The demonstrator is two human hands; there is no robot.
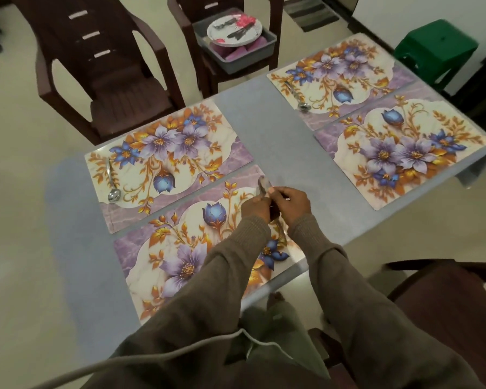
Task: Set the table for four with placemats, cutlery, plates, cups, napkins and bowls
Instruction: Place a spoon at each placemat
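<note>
Room: pale tiled floor is showing around a table [278,130] covered in grey-blue cloth, with a white wall at the far right.
Table: four floral placemats are lying on it in two pairs, each pair touching along one long edge.
Near-left placemat [180,248]: this is the landmark; both forearms in brown sleeves are reaching over its right end.
Left hand [254,209]: fingers are curling around blurred metal cutlery [264,189] above the landmark's far right corner.
Right hand [295,202]: just right of the left hand, fingers are pinching the same cutlery; how many pieces cannot be told.
Far-left placemat [166,153]: lying just beyond the landmark, carrying a spoon [112,183] on its left end, bowl end nearer the camera.
Far-right placemat [337,77]: well beyond and right of the landmark, carrying a second spoon [296,95] on its left end.
Near-right placemat [404,147]: lying right of the landmark, across bare cloth.
Grey tub [236,49]: sitting on a dark chair [225,12] far beyond the landmark, holding a flowered plate [234,29] with dark cutlery on it and purple items beneath.
Other seats: another dark chair [101,66] is standing beyond the landmark to the left; a green stool [435,49] far right.
Writing: none readable.
</note>
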